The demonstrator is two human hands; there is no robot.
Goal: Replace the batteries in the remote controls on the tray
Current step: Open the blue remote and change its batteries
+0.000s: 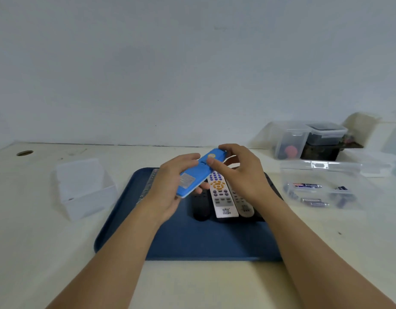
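Observation:
A blue remote control [198, 173] is held back side up above the dark blue tray [192, 241]. My left hand [170, 188] grips its near half from below and the side. My right hand [239, 170] holds the far end, the thumb pressing on the battery cover near the middle. On the tray lie a white remote [221, 197] with purple and orange buttons, a second pale remote [242, 204] beside it and a black remote [201, 208]. Loose batteries [306, 186] lie in a clear box [322, 186] to the right.
An open, white translucent box [83, 188] stands left of the tray. Lidded plastic containers [304, 139] and a dark box sit at the back right by the wall. A round cable hole [24, 153] is in the tabletop at far left.

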